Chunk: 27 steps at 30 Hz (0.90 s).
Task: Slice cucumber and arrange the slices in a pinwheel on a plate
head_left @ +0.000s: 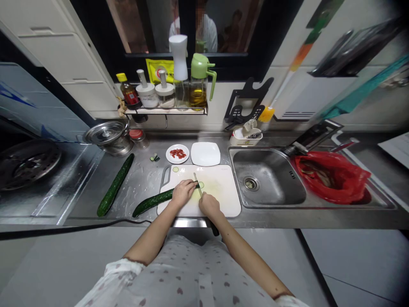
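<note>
On the white cutting board (223,196), my left hand (183,192) is closed over the cut end of a long green cucumber (155,200), whose other end reaches past the board's left edge. My right hand (210,206) grips a knife (197,181), its blade upright against the cucumber's end beside my left fingertips. A pale round cucumber slice (201,184) is at the blade's right side. Another slice (175,169) lies near the board's upper left corner. The dark end of the knife handle (214,229) shows below my right hand.
A whole cucumber (115,185) lies to the left. Behind the board are a plate of chopped red pieces (177,160) and a white square plate (205,154). On the right is the sink (268,170) with a red plastic bag (335,183). Bottles stand on a rack (166,111).
</note>
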{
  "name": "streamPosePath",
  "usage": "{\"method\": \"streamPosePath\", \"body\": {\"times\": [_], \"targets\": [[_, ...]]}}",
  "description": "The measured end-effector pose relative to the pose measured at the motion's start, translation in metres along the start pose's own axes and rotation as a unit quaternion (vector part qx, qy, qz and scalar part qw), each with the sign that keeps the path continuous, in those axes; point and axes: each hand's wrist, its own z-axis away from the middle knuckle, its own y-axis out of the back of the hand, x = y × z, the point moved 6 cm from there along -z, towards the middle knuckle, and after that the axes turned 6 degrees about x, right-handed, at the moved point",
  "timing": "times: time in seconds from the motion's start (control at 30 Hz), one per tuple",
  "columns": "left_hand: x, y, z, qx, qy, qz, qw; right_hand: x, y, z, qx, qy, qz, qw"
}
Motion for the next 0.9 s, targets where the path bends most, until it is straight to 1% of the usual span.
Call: {"method": "streamPosePath", "body": {"times": [0.27,0.4,0.5,0.67,0.8,0.9], "targets": [[0.002,0.004,-0.002,-0.012,0.016,-0.003,1.000,0.000,0.003,0.000,-0.004,0.005,-0.003,1.000],[0.003,0.006,-0.003,-0.018,0.031,-0.011,0.999,0.005,0.005,0.000,0.007,0.005,-0.014,1.000],[0.005,0.007,-0.003,-0.016,0.034,-0.016,0.999,0.014,0.010,0.001,0.024,-0.003,-0.024,0.999],[0.009,0.009,-0.005,-0.014,0.047,-0.026,0.998,0.040,0.018,0.001,0.041,-0.033,-0.029,0.998],[0.012,0.008,-0.010,-0.051,0.073,-0.052,0.995,0.054,0.017,0.000,0.040,-0.048,-0.032,0.998],[0.019,0.004,-0.017,-0.085,0.072,-0.077,0.991,0.058,0.014,-0.001,0.044,-0.050,-0.030,0.997]]}}
